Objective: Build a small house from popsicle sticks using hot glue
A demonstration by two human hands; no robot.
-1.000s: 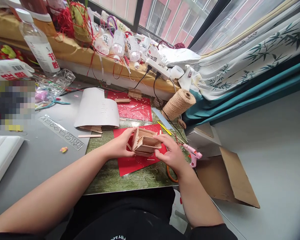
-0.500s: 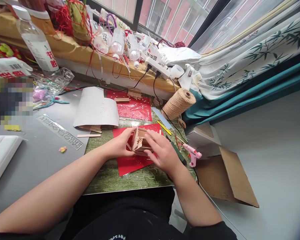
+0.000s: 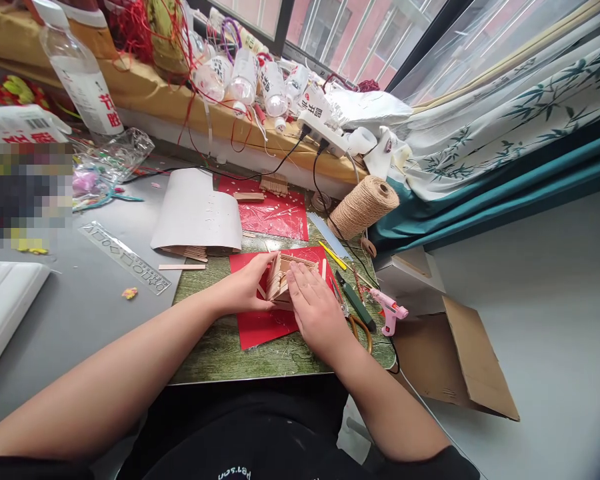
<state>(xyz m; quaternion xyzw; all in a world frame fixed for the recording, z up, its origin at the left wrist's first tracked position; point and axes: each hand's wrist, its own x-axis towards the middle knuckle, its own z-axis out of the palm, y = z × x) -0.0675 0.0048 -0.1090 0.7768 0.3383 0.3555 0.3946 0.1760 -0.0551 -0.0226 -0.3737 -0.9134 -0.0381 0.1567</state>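
A small open box of wooden craft sticks sits tilted over a red sheet in front of me. My left hand grips its left side, with the thumb at the near edge and the fingers at the far one. Across the box's right part lies my right hand, its fingers straight and side by side, touching the sticks. That hand hides much of the box's inside and right wall. Right of it are a green utility knife and scissors with orange handles.
A pink glue gun lies at the table's right edge, near a twine roll and a yellow pen. White paper covers some craft sticks. A clear stencil ruler rests on the grey surface. Bottles line the back.
My right hand has shifted left and flattened over the box, its fingers now closer together. The scissors' handles have come into sight. The whole view has moved slightly.
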